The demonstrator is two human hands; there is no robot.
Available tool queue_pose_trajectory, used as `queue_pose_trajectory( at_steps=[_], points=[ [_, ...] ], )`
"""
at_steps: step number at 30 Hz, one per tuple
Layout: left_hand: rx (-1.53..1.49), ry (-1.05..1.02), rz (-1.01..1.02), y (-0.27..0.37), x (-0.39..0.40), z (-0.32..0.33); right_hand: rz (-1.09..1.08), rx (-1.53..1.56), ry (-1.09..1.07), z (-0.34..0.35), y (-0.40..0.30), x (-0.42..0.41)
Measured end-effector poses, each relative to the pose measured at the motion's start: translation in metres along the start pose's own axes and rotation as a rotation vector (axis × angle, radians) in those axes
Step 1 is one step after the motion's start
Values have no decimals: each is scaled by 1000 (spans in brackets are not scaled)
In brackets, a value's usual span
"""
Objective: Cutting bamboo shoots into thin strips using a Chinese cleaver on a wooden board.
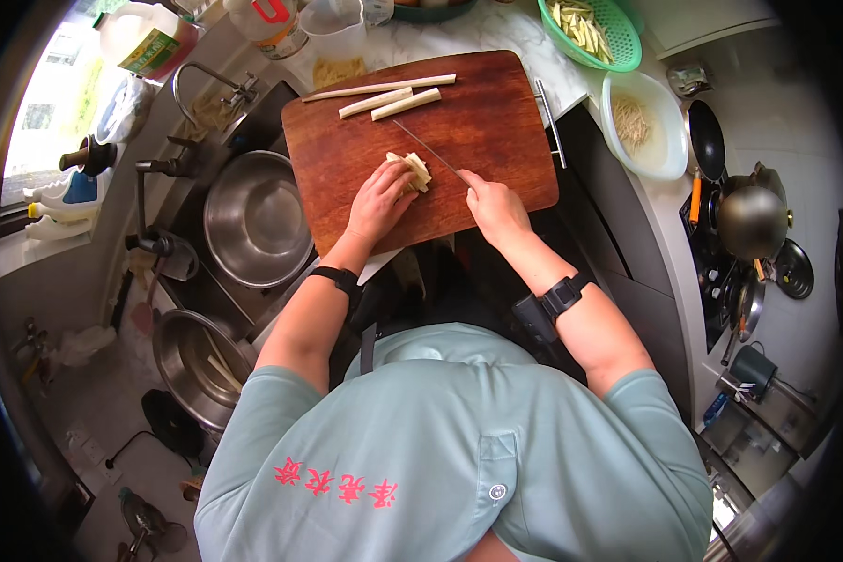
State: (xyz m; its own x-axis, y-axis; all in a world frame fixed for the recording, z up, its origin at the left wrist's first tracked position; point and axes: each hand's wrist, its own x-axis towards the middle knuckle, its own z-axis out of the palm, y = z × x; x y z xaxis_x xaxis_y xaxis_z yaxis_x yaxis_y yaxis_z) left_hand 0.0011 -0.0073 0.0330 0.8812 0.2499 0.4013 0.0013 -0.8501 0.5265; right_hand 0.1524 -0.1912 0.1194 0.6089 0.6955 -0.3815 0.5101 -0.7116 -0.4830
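Observation:
On a reddish-brown wooden cutting board [478, 105], my left hand [381, 197] rests over a small pile of pale cut vegetable pieces [417, 170], its fingers pressing on them. My right hand [497, 207] grips a kitchen knife [432, 151] by the handle. Its thin blade points up and to the left, to the right of the pile and apart from it. Three peeled, pale vegetable sticks lie toward the board's far side: one long stick [379, 88] and two shorter ones, a left one [375, 102] and a right one [406, 104].
Left of the board, a large steel basin [214, 211] sits by the sink tap [211, 70]. Another steel bowl [183, 351] holds pale sticks. At far right stand a green colander [622, 42] of cut strips, a white bowl [664, 133] with shreds in liquid, and a stove with pans [752, 221].

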Motion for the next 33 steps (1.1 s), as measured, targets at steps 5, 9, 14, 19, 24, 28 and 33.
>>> queue_pose_trajectory(
  at_steps=[5,9,14,19,24,28,33],
  points=[
    [63,47,25,-10,-4,11,-169,-103,-7,13,-6,4],
    [104,56,51,-11,-3,12,-184,-114,6,13,-3,10],
    [171,44,44,-3,-4,9,-262,-174,37,11,3,17],
    [243,43,76,-2,-4,7,-268,-142,93,10,4,22],
    [179,-20,-8,-1,-1,11,-288,-162,94,7,8,31],
    [148,-54,-44,-4,-1,16,-321,-182,69,3,12,34],
    [119,-12,-46,-4,2,16,-311,-228,39,-1,3,25]
  ],
)
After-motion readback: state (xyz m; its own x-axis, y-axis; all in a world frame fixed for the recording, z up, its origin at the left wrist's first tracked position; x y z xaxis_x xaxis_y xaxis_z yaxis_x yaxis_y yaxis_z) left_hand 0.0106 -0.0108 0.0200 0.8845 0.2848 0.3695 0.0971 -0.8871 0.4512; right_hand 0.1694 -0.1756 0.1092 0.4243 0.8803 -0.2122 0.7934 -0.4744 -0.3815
